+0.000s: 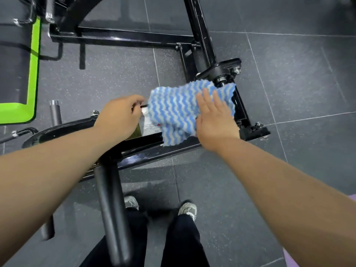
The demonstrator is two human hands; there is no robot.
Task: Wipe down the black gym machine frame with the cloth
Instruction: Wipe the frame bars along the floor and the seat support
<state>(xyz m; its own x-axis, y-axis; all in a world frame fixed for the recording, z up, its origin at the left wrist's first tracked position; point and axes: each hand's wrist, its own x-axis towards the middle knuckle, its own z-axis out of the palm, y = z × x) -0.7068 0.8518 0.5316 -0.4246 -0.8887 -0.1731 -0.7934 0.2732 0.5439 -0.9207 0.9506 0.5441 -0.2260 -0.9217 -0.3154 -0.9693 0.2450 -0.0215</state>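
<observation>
R fingers (pixel 207 97) were straight, slightly spread, laid flat on the cloth (pixel 173 108): no grip, pressing only. Your R hand (pixel 213 124) covered the cloth's right side. L fingers (pixel 137 102) were curled, tips at the cloth's left edge, with a thin black bit showing betw. them. Could not tell whether you pinched cloth, that bit, or nothing. L hand (pixel 119 114) sat over the near bar.

Cloth: blue/white wavy stripes, draped over the black frame (pixel 204 41) betw. both hands. Its far corner touched the bolted pivot bracket (pixel 221 68) and its near edge hung over the low bar. White label (pixel 148 126) on the frame, partly under the cloth, just beside L hand.

Frame tubes ran across the grey tiled floor (pixel 289 74). Green-edged seat pad (pixel 32 74) at far left, well apart. Black padded bar (pixel 113 218) ran under your L forearm. Your shoes (pixel 187 208) stood near it.
</observation>
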